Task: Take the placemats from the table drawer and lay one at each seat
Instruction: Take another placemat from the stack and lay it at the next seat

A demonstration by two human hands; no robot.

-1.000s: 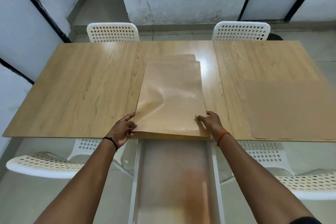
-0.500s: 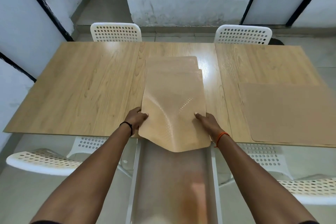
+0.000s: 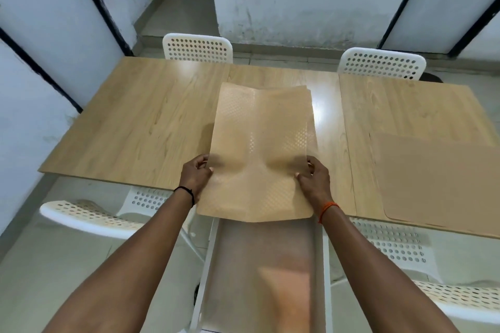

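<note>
We have the top mat (image 3: pixel 259 154) pinched at both side edges, left hand (image 3: pixel 196 178) and right hand (image 3: pixel 313 181) each closed on it with fingers curled under and thumbs on top. It sags in a crease between our hands, its near end hanging over the counter (image 3: pixel 135 127) edge above the open drawer (image 3: pixel 265 273) just below our wrists, its far end lying on the counter beyond our fingers. At least one more mat edge peeks out under that far end; how many, we cannot tell. Another mat (image 3: pixel 438 181) lies flat well off to the side of our right hand.

What could go wrong, as we judge it: the mat is limp, so lifting by the sides may let it fold and drag the ones beneath along, or shove them out of line. A loose pinch on the slick surface could let one side slip and the mat drop into the drawer.

Both forearms reach forward nearly parallel, wrists low, palms turned inward.
</note>
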